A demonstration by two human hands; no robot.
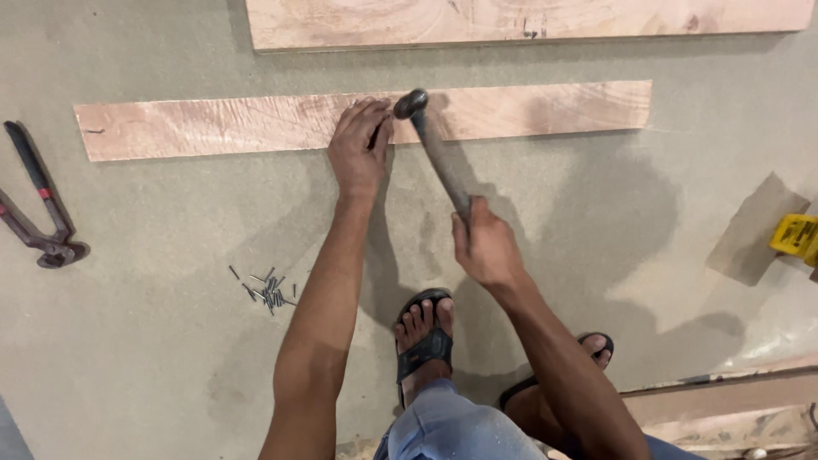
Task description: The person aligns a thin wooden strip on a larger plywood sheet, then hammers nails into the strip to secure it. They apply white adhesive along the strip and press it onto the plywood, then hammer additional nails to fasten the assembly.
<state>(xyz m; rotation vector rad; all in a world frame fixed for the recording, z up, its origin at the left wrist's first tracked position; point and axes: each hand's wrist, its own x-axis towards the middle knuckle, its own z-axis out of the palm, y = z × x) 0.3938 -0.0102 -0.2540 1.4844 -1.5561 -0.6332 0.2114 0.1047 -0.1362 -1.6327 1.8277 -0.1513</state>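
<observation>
Hammer (434, 149) gripped in right hand (484, 249) — left hand (358, 149) seemingly pinching nail.

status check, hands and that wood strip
Left hand fingertips on wood strip. Right hand grips hammer, head over strip. Nothing in the way.

Plywood strip (358, 119): pale raw wood, visible grain, matt. Hammer (434, 145): dark metal head, slight shine, dull handle. Nails (268, 290): grey metal. Pincers (38, 204): dark metal, red grips. Floor (153, 366): matt, dusty, fine-grained board.
</observation>
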